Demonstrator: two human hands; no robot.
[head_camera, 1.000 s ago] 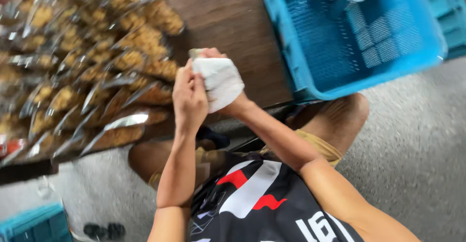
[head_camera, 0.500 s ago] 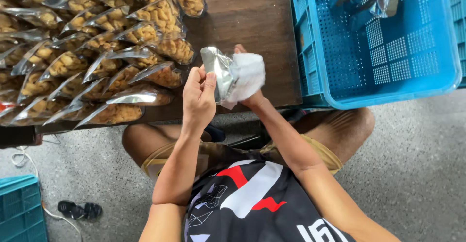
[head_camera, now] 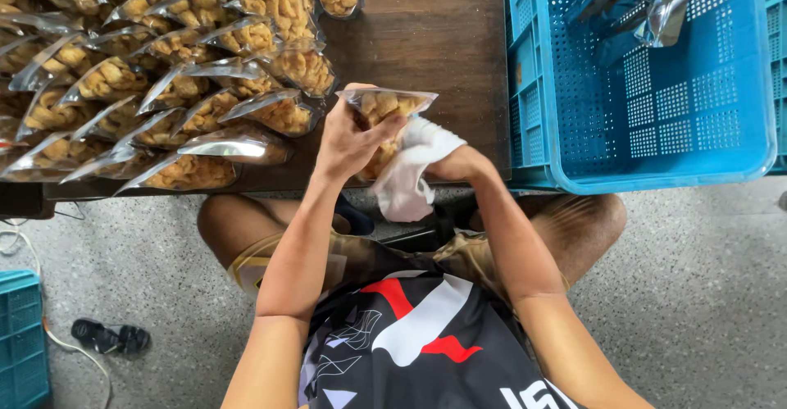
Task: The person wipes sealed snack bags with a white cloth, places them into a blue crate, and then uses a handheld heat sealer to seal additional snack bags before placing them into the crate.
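the left hand [head_camera: 348, 140] grips a clear plastic pouch of golden fried snacks [head_camera: 385, 110] upright, fingers closed around it, so the right hand [head_camera: 459, 163], clutching a soft white cloth [head_camera: 410, 179], can press against its side. this happens over the dark wooden table [head_camera: 434, 32] edge, beside overlapping rows of glossy filled pouches [head_camera: 164, 89] and a perforated blue plastic crate [head_camera: 656, 114].

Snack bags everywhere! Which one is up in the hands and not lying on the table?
The snack bag gripped by the left hand, with the right hand pressing a white cloth against it. The other bags lie in rows on the table.
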